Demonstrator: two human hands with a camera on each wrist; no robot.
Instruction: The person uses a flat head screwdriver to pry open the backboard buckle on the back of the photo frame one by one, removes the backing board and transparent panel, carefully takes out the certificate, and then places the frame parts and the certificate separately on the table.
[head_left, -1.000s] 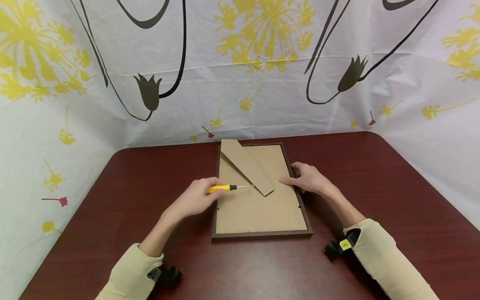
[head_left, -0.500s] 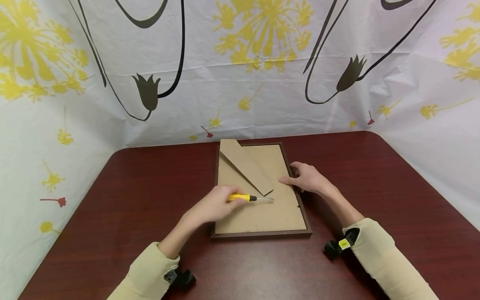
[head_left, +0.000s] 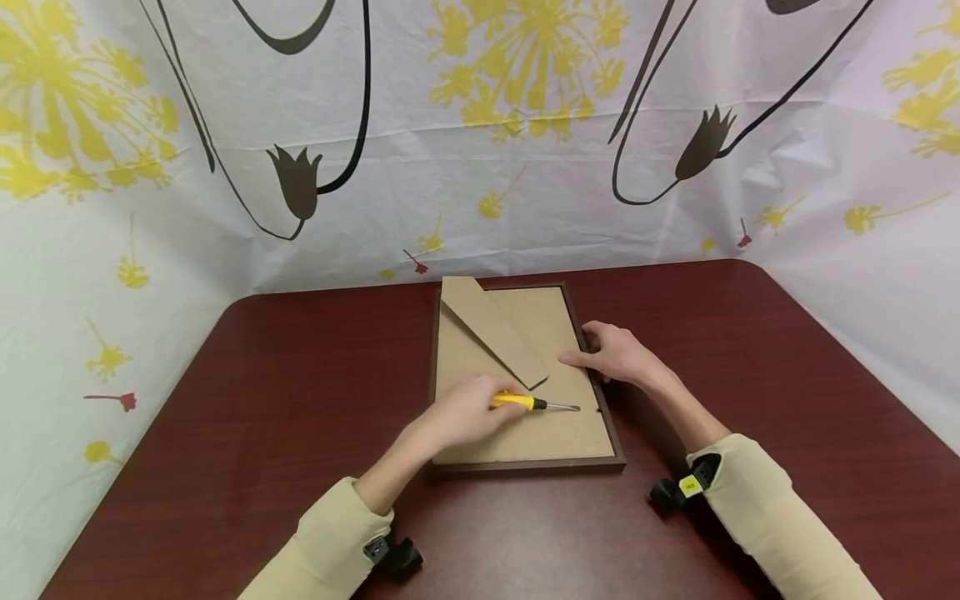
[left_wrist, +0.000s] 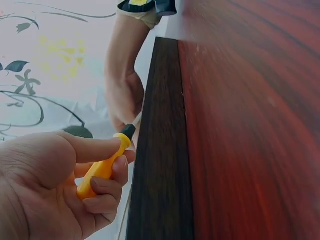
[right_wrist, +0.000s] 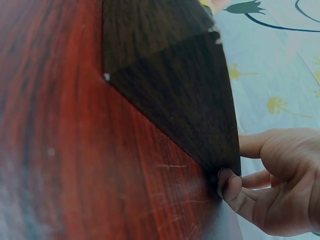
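Note:
A dark brown picture frame (head_left: 525, 468) lies face down on the table, its tan backing board (head_left: 480, 446) showing. Across the board's upper part slants a cardboard stand leg (head_left: 495, 329). My left hand (head_left: 468, 410) grips a yellow-handled screwdriver (left_wrist: 102, 170) with fingers and thumb round the handle. The screwdriver's flat tip hovers over or touches the board near a small dark tab (head_left: 598, 410) on the right side; contact cannot be told. My right hand (head_left: 617, 354) holds the frame's right side, thumb over the board and, in the right wrist view, a fingertip (right_wrist: 230, 185) curled at the lower edge.
The reddish-brown table (head_left: 315, 375) extends around the frame. Behind it and along both sides hangs a white sheet (head_left: 405, 167) printed with flowers. A black wrist camera (head_left: 666, 497) sits below the right forearm, another (head_left: 405, 558) by the left.
My left hand has carried the screwdriver rightward and slightly nearer, from beside the stand leg's end toward the frame's right side. The right hand and frame have stayed put.

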